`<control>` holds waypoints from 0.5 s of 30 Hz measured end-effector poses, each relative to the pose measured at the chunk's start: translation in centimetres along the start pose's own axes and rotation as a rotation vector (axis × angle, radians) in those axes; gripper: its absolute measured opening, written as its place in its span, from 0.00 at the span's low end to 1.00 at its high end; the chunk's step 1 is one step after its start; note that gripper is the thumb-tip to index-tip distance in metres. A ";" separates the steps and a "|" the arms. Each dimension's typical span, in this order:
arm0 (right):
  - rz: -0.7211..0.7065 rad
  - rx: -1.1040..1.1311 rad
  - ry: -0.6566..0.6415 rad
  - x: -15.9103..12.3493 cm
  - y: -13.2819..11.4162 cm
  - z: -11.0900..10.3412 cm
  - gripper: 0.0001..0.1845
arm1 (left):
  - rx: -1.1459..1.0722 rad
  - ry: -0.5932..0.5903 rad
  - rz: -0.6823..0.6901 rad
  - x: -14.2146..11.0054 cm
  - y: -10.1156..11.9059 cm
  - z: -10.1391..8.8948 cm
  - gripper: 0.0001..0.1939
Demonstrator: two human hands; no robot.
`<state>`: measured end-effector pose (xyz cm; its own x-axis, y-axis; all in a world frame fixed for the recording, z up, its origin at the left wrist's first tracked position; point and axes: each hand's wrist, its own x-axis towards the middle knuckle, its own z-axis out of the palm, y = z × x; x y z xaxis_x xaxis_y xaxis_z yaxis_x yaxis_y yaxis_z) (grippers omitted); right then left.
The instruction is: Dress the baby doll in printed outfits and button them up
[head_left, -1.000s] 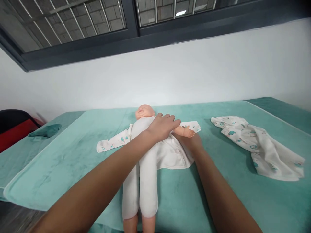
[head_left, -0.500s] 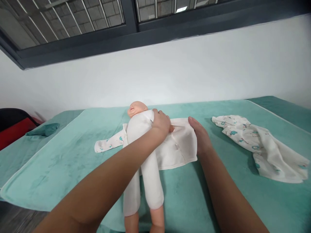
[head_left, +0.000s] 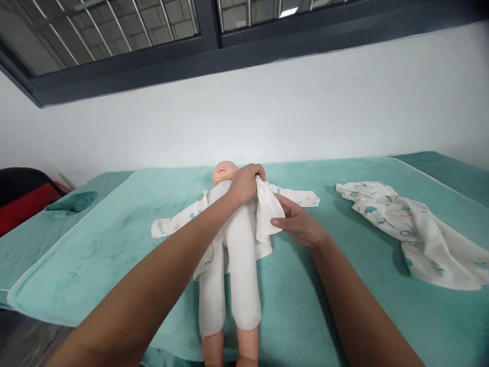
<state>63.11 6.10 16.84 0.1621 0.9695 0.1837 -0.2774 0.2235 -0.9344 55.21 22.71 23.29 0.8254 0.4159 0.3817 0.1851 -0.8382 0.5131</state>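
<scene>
A baby doll (head_left: 233, 255) with a white cloth body lies on its back on the teal mat (head_left: 114, 244), head toward the wall. A white printed baby shirt (head_left: 171, 224) is spread under it, sleeves out to both sides. My left hand (head_left: 244, 183) is closed on the shirt's right front panel at the doll's chest, near the neck. My right hand (head_left: 296, 221) pinches the same panel lower down, beside the doll's waist, and holds it lifted over the body.
A second printed garment (head_left: 405, 229) lies crumpled on the mat to the right. A small folded teal cloth (head_left: 72, 201) sits at the far left, by a red and black object (head_left: 23, 196). A white wall and a dark window frame stand behind.
The doll's arm has gone from sight under the shirt. Both hands have drawn the right front panel up and across the doll's chest. The doll lies flat on its back again.
</scene>
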 end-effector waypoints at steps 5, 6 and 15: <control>0.038 -0.004 -0.185 0.1 1.3 0.0 0.35 | 0.143 0.144 -0.083 -1.5 -2.6 -3.0 0.08; 0.043 -0.012 -0.221 0.1 1.6 -0.1 0.33 | 0.156 0.153 -0.117 -2.0 -2.9 -3.5 0.08; -0.124 -0.494 -0.015 0.4 3.3 -0.2 0.31 | 0.043 0.370 -0.221 -9.4 -2.7 -4.6 0.05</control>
<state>62.43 7.24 13.75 0.1507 0.9410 0.3030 0.2244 0.2659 -0.9375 44.49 22.68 21.84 0.5179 0.6790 0.5203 0.3642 -0.7254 0.5841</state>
